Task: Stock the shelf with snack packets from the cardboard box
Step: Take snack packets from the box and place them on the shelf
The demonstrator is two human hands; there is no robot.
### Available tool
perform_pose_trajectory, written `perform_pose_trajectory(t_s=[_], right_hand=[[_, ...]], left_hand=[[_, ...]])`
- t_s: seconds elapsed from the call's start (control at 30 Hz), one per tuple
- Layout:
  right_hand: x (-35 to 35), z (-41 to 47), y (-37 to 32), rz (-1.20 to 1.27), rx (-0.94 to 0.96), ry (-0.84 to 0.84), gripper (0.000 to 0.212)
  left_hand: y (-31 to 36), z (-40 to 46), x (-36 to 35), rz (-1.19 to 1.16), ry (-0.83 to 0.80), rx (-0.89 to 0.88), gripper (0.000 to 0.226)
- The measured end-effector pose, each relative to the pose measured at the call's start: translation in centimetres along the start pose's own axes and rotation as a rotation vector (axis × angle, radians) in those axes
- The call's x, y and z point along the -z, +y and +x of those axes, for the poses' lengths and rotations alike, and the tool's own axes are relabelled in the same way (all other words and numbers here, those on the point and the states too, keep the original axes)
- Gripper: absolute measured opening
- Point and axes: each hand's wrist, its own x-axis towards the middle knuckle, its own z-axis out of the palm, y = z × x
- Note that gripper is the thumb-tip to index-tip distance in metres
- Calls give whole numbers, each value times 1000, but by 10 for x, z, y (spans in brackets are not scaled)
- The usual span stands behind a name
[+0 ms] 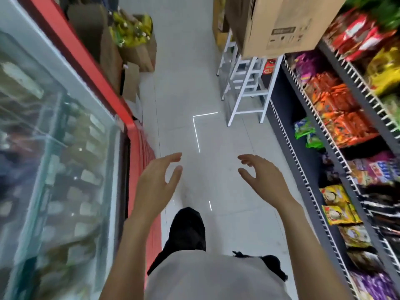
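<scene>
A large brown cardboard box stands on a white stool ahead on the right, next to the shelf. The shelf runs along the right side, filled with orange snack packets and purple, yellow and red ones. My left hand and my right hand are held out over the floor, palms facing each other, fingers relaxed, holding nothing. Both are well short of the box.
A red-framed glass freezer lines the left side. Open cardboard boxes with yellow packets stand on the floor ahead on the left. A tiled aisle floor runs between them. My black shoe shows below.
</scene>
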Motion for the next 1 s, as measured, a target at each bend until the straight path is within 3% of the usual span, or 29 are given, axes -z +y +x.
perform_pose_trajectory(t_s=[0.1, 0.27, 0.6, 0.8, 1.0], right_hand=[[4, 69, -25, 39, -41, 59, 31], [20, 186, -56, 31, -56, 72, 30], [46, 398, -50, -24, -108, 104, 32], [97, 522, -47, 25, -109, 106, 29], [152, 629, -56, 84, -61, 328, 21]], left_hand=[[-17, 84, 12, 78, -80, -48, 37], [-46, 216, 33, 154, -43, -101, 35], [-84, 453, 48, 398, -144, -307, 47], [-59, 585, 46, 374, -92, -355, 47], [-20, 725, 45, 206, -15, -443, 37]])
